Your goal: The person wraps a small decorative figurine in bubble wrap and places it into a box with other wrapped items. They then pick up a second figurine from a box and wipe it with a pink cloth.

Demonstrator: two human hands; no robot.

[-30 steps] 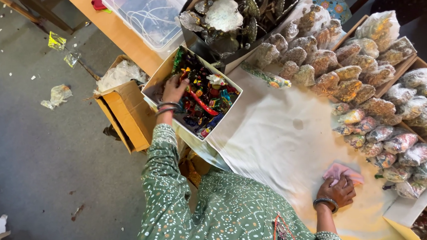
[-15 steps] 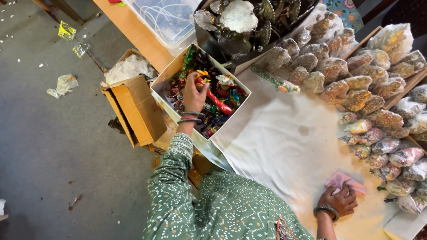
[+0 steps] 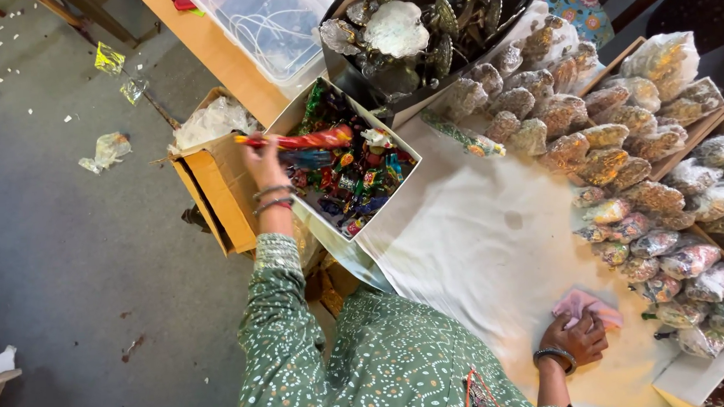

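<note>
My left hand (image 3: 262, 161) is closed around one end of a long red wrapped stick (image 3: 297, 139), a glossy foil-like piece with orange at its tip, and holds it level just above the near-left rim of the white box (image 3: 323, 220). My right hand (image 3: 578, 338) lies flat with its fingers pressed down on a soft pink cloth (image 3: 586, 305); whether it grips the cloth or only rests on it I cannot tell.

The box is square, with thin card walls, and full of crinkly bright wrappers in red, blue, green and yellow, too many and too tangled to count. It sits on the corner of a white table cover (image 3: 479, 239), smooth and matte with one small dark spot. Just left of the box an open brown cardboard carton (image 3: 217, 190) stands on the grey floor (image 3: 68, 268) with crumpled clear plastic in it.

Between the box and the pink cloth the white cover gives a broad bare stretch. Its far and right edges are lined with clear filled packets (image 3: 607, 162), lumpy and shiny, several dozen laid in rows on shallow wooden trays. Beyond the box stands a dark bin (image 3: 347, 72) of shell-like pieces, and next to it a clear plastic tub (image 3: 274, 22).

I count one stick in hand, one pink cloth, and two bangles on the left wrist.
</note>
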